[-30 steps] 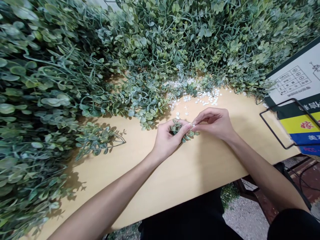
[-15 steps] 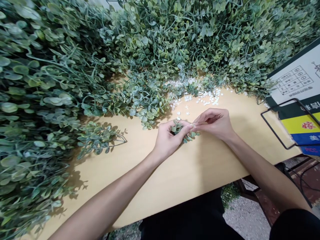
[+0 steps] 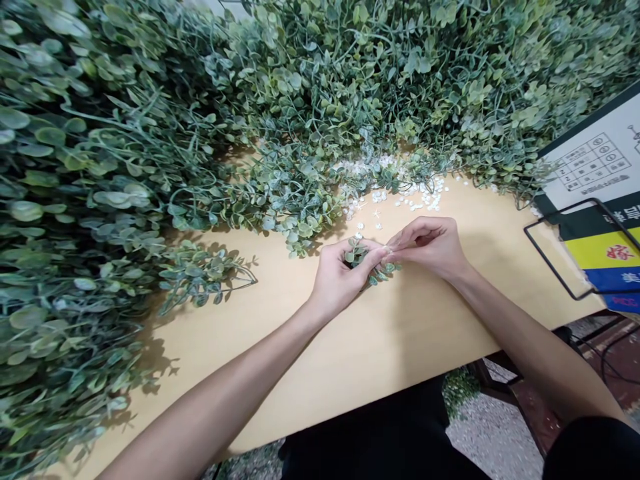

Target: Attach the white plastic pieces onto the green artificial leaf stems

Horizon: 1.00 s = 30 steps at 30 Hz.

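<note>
My left hand point(image 3: 336, 273) is closed round a small sprig of artificial green leaves point(image 3: 383, 273), whose leaves poke out above and below the thumb. My right hand point(image 3: 434, 245) pinches at the sprig's end, its thumb and forefinger meeting the left thumb tip. A tiny pale bit shows between the fingertips, too small to name. Just beyond the hands, small white plastic pieces point(image 3: 434, 193) lie scattered on the wooden table point(image 3: 320, 373), a few of them close to the left fingers.
Thick heaps of artificial greenery point(image 3: 350, 73) line the back and left of the table. One loose sprig point(image 3: 200, 273) rests left of my hands. At the right stand a printed board point(image 3: 585, 163) and a black wire frame point(image 3: 550, 260). The table's front edge runs by my lap.
The view has shifted very slightly. Both hands stay together at the sprig, with hardly any visible movement of the fingers.
</note>
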### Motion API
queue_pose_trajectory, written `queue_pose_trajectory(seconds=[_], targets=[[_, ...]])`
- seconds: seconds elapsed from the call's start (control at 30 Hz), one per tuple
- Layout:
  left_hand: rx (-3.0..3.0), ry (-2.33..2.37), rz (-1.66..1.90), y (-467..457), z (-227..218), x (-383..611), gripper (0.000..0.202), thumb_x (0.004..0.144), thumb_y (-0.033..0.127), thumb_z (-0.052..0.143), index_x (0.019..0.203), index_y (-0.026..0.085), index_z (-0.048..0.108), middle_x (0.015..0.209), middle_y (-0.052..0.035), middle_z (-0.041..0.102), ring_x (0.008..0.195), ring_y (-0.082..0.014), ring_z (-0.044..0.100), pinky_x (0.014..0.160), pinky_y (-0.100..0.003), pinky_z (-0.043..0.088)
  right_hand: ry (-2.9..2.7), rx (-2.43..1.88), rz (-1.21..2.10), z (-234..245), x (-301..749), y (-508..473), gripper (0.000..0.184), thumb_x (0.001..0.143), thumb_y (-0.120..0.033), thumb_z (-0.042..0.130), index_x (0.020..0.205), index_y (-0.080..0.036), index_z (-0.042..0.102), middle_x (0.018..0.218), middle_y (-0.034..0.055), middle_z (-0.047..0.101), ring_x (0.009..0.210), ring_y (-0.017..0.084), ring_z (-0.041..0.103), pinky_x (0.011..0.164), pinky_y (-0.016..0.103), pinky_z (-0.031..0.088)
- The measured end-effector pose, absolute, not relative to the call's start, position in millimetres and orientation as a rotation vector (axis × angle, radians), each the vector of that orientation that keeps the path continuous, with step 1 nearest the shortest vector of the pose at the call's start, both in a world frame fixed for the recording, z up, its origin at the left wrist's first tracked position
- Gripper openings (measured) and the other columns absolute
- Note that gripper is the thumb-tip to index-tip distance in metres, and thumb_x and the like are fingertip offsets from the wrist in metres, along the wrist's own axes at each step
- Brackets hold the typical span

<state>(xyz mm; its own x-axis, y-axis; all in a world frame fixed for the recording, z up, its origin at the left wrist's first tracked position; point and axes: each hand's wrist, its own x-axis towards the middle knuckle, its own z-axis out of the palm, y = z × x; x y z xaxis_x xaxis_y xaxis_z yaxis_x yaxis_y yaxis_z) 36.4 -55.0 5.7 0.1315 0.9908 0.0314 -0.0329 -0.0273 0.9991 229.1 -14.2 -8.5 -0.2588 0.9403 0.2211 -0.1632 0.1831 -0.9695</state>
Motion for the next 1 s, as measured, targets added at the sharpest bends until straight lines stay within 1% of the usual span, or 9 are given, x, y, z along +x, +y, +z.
queue_pose_trajectory(seconds=[0.17,0.33,0.57,0.87,1.0], targets=[[1.266,1.075,1.166,-53.9,7.3,36.3,0.035,0.086,0.047,0.080,0.074,0.014,0.076,0.066,-0.0035,0.069,0.057,-0.0116,0.059,0.055,-0.024,0.049,-1.384,-0.791,1.320,-6.1,227.1,-16.1,0.040,0.048,-0.030,0.105,0.075,-0.020,0.077,0.077,0.0033,0.082,0.071,0.020,0.080,0.068,0.030,0.069],[1.275,1.109,1.163,-51.8,5.4,34.8,0.035,0.088,0.046,0.079,0.073,0.015,0.074,0.059,-0.0008,0.063,0.054,-0.0104,0.055,0.054,-0.023,0.045,-1.359,-0.818,1.292,-4.8,223.0,-18.9,0.042,0.047,-0.030,0.105,0.078,-0.021,0.078,0.076,0.0021,0.082,0.069,0.021,0.080,0.067,0.030,0.070],[1.236,1.102,1.161,-52.3,5.9,34.7,0.034,0.086,0.047,0.080,0.077,0.015,0.076,0.060,-0.0020,0.065,0.055,-0.0123,0.057,0.055,-0.025,0.047,-1.313,-0.850,1.295,-3.4,220.9,-21.2,0.040,0.047,-0.025,0.105,0.078,-0.021,0.078,0.074,0.0010,0.082,0.067,0.021,0.081,0.065,0.028,0.069],[1.198,1.079,1.150,-52.6,6.5,34.2,0.026,0.081,0.039,0.086,0.077,0.015,0.079,0.058,-0.0008,0.063,0.053,-0.0109,0.055,0.053,-0.023,0.045,-1.318,-0.871,1.297,-2.5,222.4,-20.8,0.043,0.046,-0.029,0.105,0.077,-0.021,0.077,0.073,0.0015,0.082,0.066,0.022,0.081,0.064,0.029,0.069],[1.209,1.085,1.142,-52.9,7.8,34.4,0.026,0.081,0.040,0.086,0.077,0.014,0.080,0.059,-0.0014,0.063,0.054,-0.0113,0.055,0.053,-0.024,0.046,-1.328,-0.907,1.287,-2.0,222.4,-21.2,0.043,0.045,-0.031,0.105,0.075,-0.021,0.077,0.072,0.0014,0.081,0.065,0.021,0.080,0.063,0.029,0.068]])
